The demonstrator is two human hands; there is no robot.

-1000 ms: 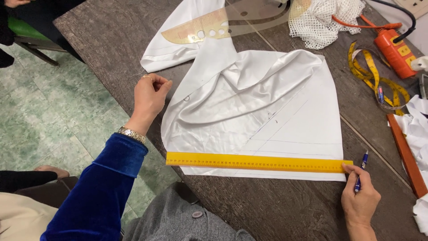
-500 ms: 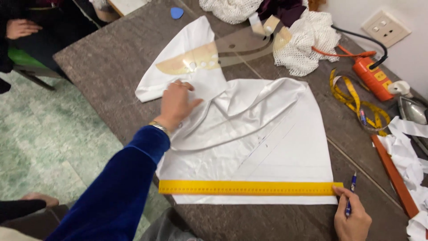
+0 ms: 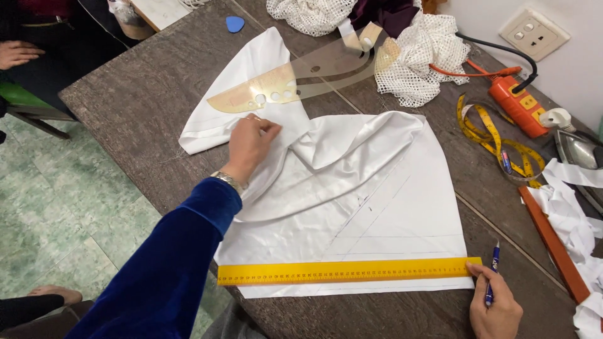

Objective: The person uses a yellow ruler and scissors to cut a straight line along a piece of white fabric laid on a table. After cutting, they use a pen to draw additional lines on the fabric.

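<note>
Bare table left of the white fabric; clutter crowds its right edge.
</note>
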